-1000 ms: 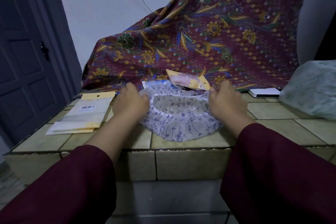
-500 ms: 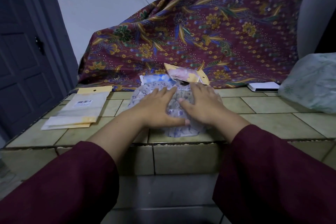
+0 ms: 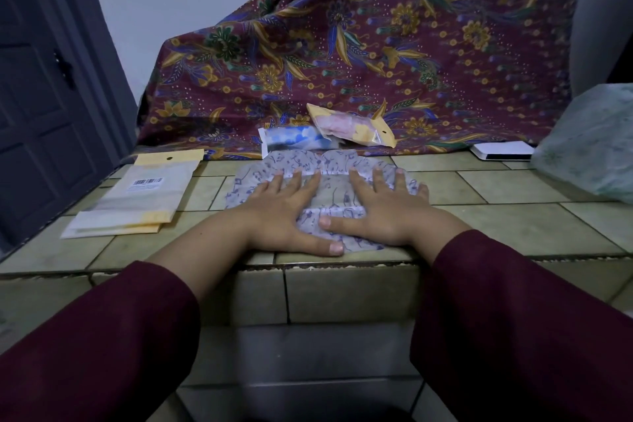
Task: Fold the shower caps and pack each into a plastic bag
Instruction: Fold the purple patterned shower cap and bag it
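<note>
Sleeves [image 3: 102,336] of dark red are reaching forward over the tiled front edge of the surface [image 3: 513,219], and both hands are lying flat with fingers straight, side by side, holding nothing. Under them the shower cap [image 3: 337,190], pale with a purple print, is being pressed down; the left hand [image 3: 284,212] is covering its left half and the right hand [image 3: 380,209] its right half, thumbs pointing toward each other near the front edge. Pressing like this is probably flattening a fold so the cap is staying thin enough for a bag. The cap's near side is sitting just at the lip of the surface, so any pull toward the body is risking a slide off the edge.

To the left of the left hand, well apart from it, empty plastic bags [image 3: 144,195] with yellow header cards are lying in a small stack, likely waiting to receive the cap; bare tile between them and the cap is leaving room to slide sideways. Just beyond the fingertips, two packed bags are resting, a blue one [image 3: 294,140] and a pink one [image 3: 349,127] leaning on it. Farther right of the right hand, a white flat object [image 3: 503,151] and a pale green bag [image 3: 589,144] are sitting, with open tile between. Behind everything a patterned cloth [image 3: 376,44] is draping down to the surface, closing off the far side.
</note>
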